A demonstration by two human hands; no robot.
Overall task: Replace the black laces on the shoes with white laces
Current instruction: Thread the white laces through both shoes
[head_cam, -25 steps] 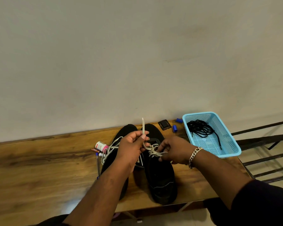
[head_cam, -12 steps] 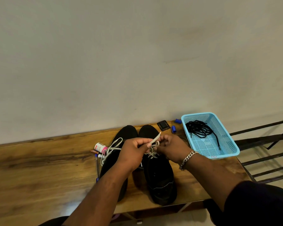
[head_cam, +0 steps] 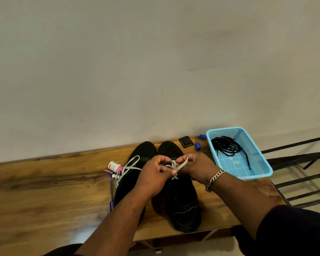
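On the wooden table (head_cam: pixel 44 191), against a plain wall, as seen from beside the person at work:

1. Right shoe (head_cam: pixel 181 200), black, toe toward the wall, standing just beside its pair; a white lace (head_cam: pixel 180 166) is partly threaded through its upper eyelets.
2. Left shoe (head_cam: pixel 131 182), black, parallel to the first; a second white lace (head_cam: pixel 127 168) lies in loose loops over its top and spills off its left side.
3. Left hand (head_cam: pixel 153 177), fingers curled, pinching the white lace of the right shoe over its tongue.
4. Right hand (head_cam: pixel 198 167), fingers curled, pinching the free end of the same lace, which runs taut between the two hands; a silver chain bracelet (head_cam: pixel 214 179) sits on the wrist.
5. Blue plastic basket (head_cam: pixel 257 174), perforated, at the right end of the table, holding the black laces (head_cam: pixel 226 145) in a tangled heap.
6. Small white bottle (head_cam: pixel 115 166) with pink cap, lying on its side left of the shoes, touching the loose lace.
7. Pen (head_cam: pixel 110 189), blue, beside the left shoe.
8. Small black square object (head_cam: pixel 186 141) and two blue caps (head_cam: pixel 197 145), near the wall between shoes and basket.
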